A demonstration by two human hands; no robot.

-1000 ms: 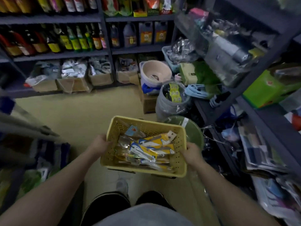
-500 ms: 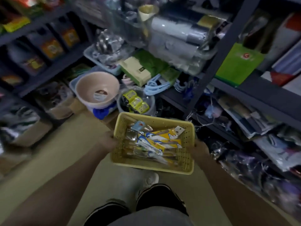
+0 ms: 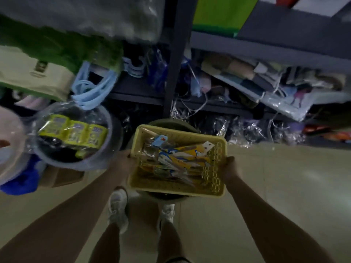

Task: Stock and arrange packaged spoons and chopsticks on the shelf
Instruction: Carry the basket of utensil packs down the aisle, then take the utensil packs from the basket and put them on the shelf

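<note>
The person stands facing a dark metal shelf (image 3: pixel 266 52) and carries a yellow perforated basket (image 3: pixel 214 177) low in front of the body, one hand at each short end. The left hand (image 3: pixel 124 158) curls its fingers round the basket's left rim, and the right hand (image 3: pixel 230 167) grips the right wall in the same way; a hold at both ends probably keeps the load level so nothing slides out. Inside the basket lie the packaged spoons and chopsticks (image 3: pixel 178 160), a loose heap of clear sleeves with yellow, blue and white cards, lying crosswise over one another and not yet sorted. None of them has reached the shelf, so the stocking itself appears not yet begun. Directly under the basket sits a round green bin (image 3: pixel 165 123), whose rim shows above and below the basket; whether the basket rests on it or is held just above cannot be told. It may serve as a stand, which would free a hand for picking. To the left a clear round tub (image 3: pixel 106 149) holds yellow-labelled packets (image 3: pixel 76 134), with pale blue hangers (image 3: pixel 89 92) above it. The shelf levels ahead are crowded with bagged goods (image 3: pixel 281 97) tilted against one another, so a gap will likely have to be made before the packets can be lined up. The person's pale shoes (image 3: pixel 116 205) stand on the floor (image 3: pixel 284 177) just behind the bin.
</note>
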